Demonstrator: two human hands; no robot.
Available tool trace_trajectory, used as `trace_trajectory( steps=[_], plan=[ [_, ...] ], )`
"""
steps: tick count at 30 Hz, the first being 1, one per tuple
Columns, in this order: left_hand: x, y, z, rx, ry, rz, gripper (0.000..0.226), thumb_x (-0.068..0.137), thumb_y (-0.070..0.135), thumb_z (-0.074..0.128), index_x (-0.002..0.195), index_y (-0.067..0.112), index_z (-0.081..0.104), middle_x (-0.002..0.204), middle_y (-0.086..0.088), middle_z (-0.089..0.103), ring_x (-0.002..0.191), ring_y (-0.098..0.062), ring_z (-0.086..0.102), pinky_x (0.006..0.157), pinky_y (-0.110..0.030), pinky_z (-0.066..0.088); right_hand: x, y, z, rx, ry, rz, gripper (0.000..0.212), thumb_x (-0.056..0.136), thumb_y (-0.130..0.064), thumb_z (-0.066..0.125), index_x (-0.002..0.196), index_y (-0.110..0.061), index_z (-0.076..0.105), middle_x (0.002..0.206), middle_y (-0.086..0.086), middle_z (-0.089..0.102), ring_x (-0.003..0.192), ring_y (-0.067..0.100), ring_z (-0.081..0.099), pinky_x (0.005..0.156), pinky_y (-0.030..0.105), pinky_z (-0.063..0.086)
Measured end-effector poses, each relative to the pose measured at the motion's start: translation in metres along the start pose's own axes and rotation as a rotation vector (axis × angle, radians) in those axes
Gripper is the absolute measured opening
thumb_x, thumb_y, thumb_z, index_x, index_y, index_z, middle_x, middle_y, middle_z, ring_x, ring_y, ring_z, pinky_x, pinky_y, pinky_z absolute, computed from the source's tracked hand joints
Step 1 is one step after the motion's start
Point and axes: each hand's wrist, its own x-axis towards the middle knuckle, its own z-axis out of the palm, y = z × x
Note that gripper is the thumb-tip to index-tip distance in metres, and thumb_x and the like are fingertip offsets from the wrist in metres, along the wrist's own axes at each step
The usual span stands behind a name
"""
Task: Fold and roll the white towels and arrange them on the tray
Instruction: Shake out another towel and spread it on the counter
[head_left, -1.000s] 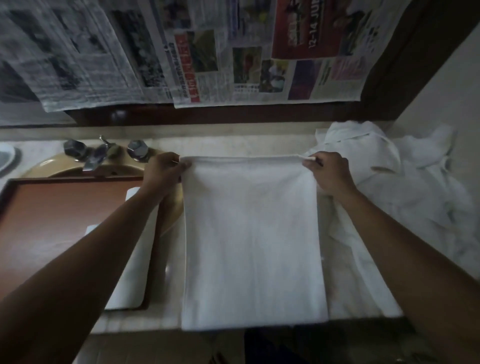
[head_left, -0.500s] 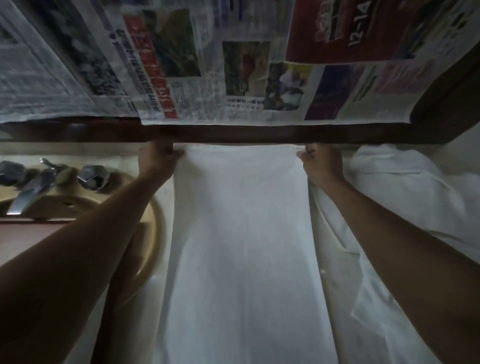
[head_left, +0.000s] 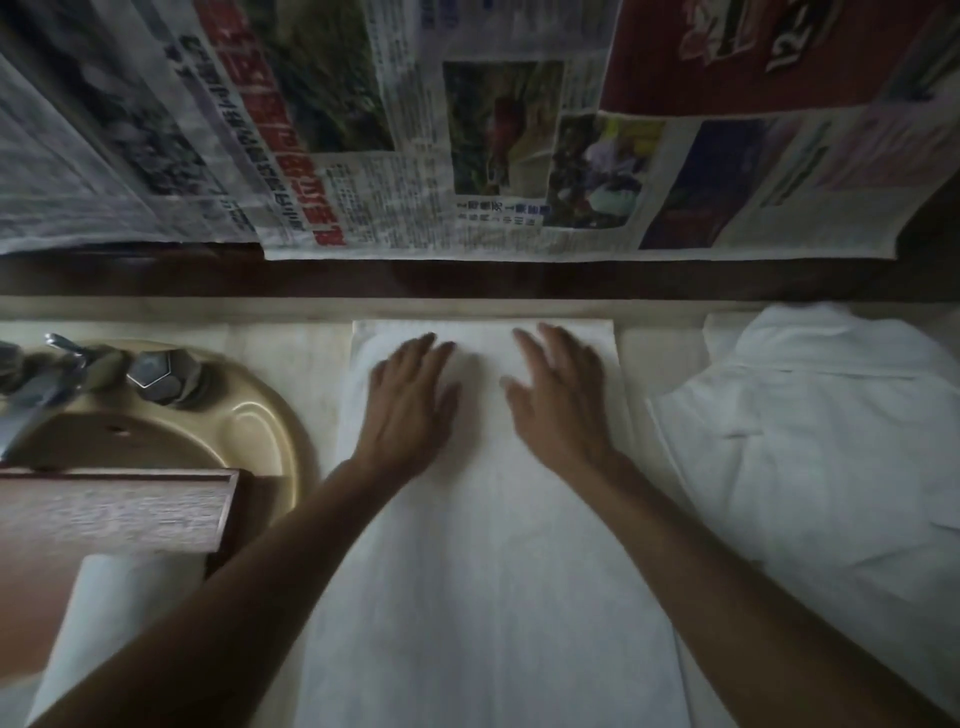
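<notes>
The white towel (head_left: 483, 545) lies long and flat on the surface (head_left: 291, 338) right in front of me. Its far edge is close to the wall. My left hand (head_left: 410, 400) and right hand (head_left: 558, 400) lie flat on its far end, side by side, with fingers spread wide and holding nothing. I think the towel is soft, light and floppy, so it will bend anywhere. To fold it I would pinch the two far corners. A heap of towels (head_left: 810, 441) sits on the right. On the left, the wooden tray (head_left: 114, 512) rests over the sink (head_left: 249, 415), with another towel (head_left: 119, 613) lying on it.
</notes>
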Motion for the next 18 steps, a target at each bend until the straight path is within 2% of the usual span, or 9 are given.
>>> trace_trajectory(
  steps=[2,3,5,8,11,13,15,18],
  plan=[
    [-0.004,-0.007,0.014,0.075,-0.161,0.018,0.06,0.109,0.05,0.03,0.163,0.027,0.022,0.172,-0.002,0.014,0.159,-0.022,0.008,0.126,-0.049,0.013,-0.009,0.002,0.015,-0.064,-0.141,-0.021,0.061,0.101,-0.056,0.04,0.154,-0.025,0.044,0.165,0.008,0.033,0.153,0.03,0.026,0.122,0.06,0.018],
    [-0.004,-0.018,0.014,0.101,-0.172,0.013,0.061,0.109,0.054,0.026,0.164,0.029,0.017,0.172,0.002,0.007,0.159,-0.019,0.001,0.128,-0.049,0.008,-0.01,0.013,0.015,-0.092,-0.138,-0.024,0.062,0.102,-0.057,0.038,0.155,-0.026,0.043,0.166,0.006,0.032,0.154,0.029,0.025,0.122,0.061,0.017],
    [-0.007,-0.046,0.008,0.164,-0.117,-0.023,0.063,0.107,0.055,0.025,0.164,0.029,0.02,0.172,0.001,0.011,0.159,-0.02,0.008,0.126,-0.051,0.011,-0.009,0.044,0.011,-0.148,-0.113,-0.021,0.062,0.104,-0.055,0.036,0.154,-0.021,0.045,0.165,0.008,0.035,0.153,0.029,0.029,0.12,0.063,0.021],
    [-0.017,-0.069,-0.012,0.238,-0.124,-0.07,0.068,0.104,0.055,0.019,0.163,0.022,0.024,0.171,-0.006,0.015,0.158,-0.025,0.012,0.125,-0.055,0.013,-0.009,0.076,-0.006,-0.064,-0.116,0.053,0.067,0.103,-0.054,0.032,0.155,-0.011,0.042,0.164,0.014,0.035,0.152,0.033,0.03,0.119,0.062,0.027],
    [-0.041,-0.042,-0.016,0.217,-0.067,-0.065,0.067,0.103,0.047,0.025,0.163,0.017,0.023,0.171,-0.009,0.014,0.158,-0.027,0.009,0.126,-0.054,0.012,-0.034,0.048,-0.018,0.004,-0.085,0.111,0.069,0.104,-0.053,0.031,0.159,-0.012,0.035,0.165,0.014,0.032,0.155,0.031,0.025,0.123,0.056,0.023],
    [-0.065,-0.004,-0.006,0.112,-0.055,-0.022,0.065,0.103,0.044,0.029,0.163,0.018,0.024,0.171,-0.007,0.014,0.159,-0.025,0.008,0.127,-0.05,0.008,-0.065,0.01,-0.016,0.027,-0.088,0.053,0.065,0.104,-0.049,0.036,0.159,-0.015,0.036,0.166,0.012,0.032,0.156,0.029,0.023,0.123,0.056,0.022],
    [-0.096,0.025,0.009,0.063,-0.119,0.068,0.062,0.107,0.044,0.027,0.164,0.022,0.02,0.172,-0.003,0.011,0.159,-0.021,0.004,0.128,-0.048,0.007,-0.101,-0.017,-0.008,-0.017,-0.131,-0.076,0.062,0.104,-0.048,0.041,0.158,-0.018,0.039,0.167,0.011,0.029,0.157,0.028,0.021,0.123,0.058,0.02],
    [-0.119,0.009,0.01,0.064,-0.12,0.046,0.06,0.108,0.045,0.028,0.164,0.024,0.021,0.172,0.0,0.012,0.159,-0.017,0.006,0.127,-0.051,0.016,-0.121,0.001,-0.01,-0.079,-0.095,-0.124,0.057,0.105,-0.044,0.045,0.155,-0.017,0.045,0.166,0.01,0.032,0.156,0.028,0.024,0.123,0.058,0.02]
  ],
)
